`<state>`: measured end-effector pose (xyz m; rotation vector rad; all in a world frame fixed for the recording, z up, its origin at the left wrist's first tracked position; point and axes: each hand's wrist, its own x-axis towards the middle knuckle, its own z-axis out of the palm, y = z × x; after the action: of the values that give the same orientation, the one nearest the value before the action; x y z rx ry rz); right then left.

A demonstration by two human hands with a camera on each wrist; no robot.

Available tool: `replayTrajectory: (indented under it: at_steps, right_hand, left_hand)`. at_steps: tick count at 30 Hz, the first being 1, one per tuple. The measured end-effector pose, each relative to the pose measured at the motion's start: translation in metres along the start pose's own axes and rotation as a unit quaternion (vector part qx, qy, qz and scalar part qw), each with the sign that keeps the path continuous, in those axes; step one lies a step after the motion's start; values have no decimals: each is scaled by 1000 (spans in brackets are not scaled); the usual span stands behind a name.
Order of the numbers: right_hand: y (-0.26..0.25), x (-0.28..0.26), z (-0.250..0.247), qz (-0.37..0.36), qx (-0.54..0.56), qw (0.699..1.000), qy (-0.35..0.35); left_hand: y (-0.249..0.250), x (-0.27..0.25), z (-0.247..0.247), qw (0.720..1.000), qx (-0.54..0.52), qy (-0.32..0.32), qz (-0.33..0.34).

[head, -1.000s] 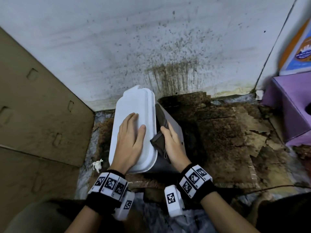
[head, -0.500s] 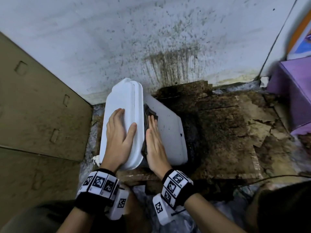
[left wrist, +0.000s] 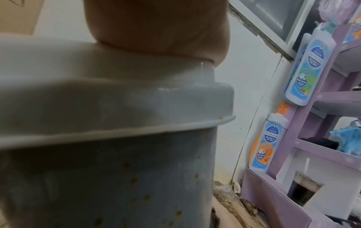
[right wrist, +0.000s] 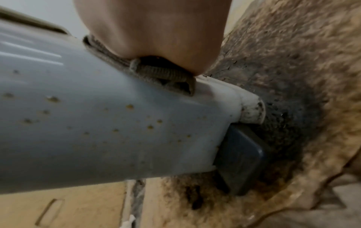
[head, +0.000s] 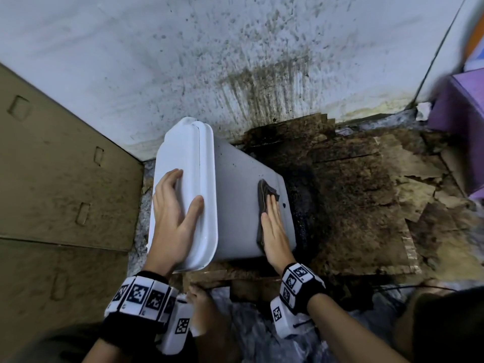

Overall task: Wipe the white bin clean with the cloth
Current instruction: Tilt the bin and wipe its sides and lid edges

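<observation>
- Head view: the right hand point(head: 273, 231) lies flat, fingers straight, pressing the cloth point(head: 264, 197) against the side wall of the white bin point(head: 235, 205). This grip is open-palmed; nothing is pinched.
- The left hand point(head: 174, 205) rests flat on the bin's lid point(head: 193, 158), fingers straight and thumb spread; this grip is likewise open.
- The cloth is dark grey-brown and folded, sandwiched between the right palm and the bin wall, near the bin's base.
- Right wrist view: the bin wall carries scattered brown spots; a dark pedal point(right wrist: 242, 160) projects at the base.
- The bin is tilted, lid toward the left, on stained cardboard point(head: 353, 195) on the floor, near the spattered wall point(head: 235, 48).
- A purple shelf unit point(left wrist: 304, 138) with bottles point(left wrist: 310, 67) stands to the right.
</observation>
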<state>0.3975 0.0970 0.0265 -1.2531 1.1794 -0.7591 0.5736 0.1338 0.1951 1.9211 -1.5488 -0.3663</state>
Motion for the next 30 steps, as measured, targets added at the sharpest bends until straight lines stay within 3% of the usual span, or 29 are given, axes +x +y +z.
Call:
replayTrajectory:
  at_steps: [4, 11, 17, 23, 30]
  right_hand:
    - [-27, -7, 10, 13, 16, 1000, 4]
    - [-81, -32, 33, -108, -18, 994, -26]
    - [-67, -27, 23, -180, -56, 982, -34]
    - [-26, -12, 8, -122, -42, 991, -31]
    - [34, -1, -16, 32, -6, 999, 10]
  left_hand:
    - [-2, 1, -1, 1000, 12, 1, 6]
    - [3, 0, 0, 1000, 16, -3, 3]
    - [5, 0, -1, 1000, 3, -3, -4]
    - [3, 0, -1, 1000, -17, 4, -5]
    - [6, 0, -2, 999, -31, 7, -8]
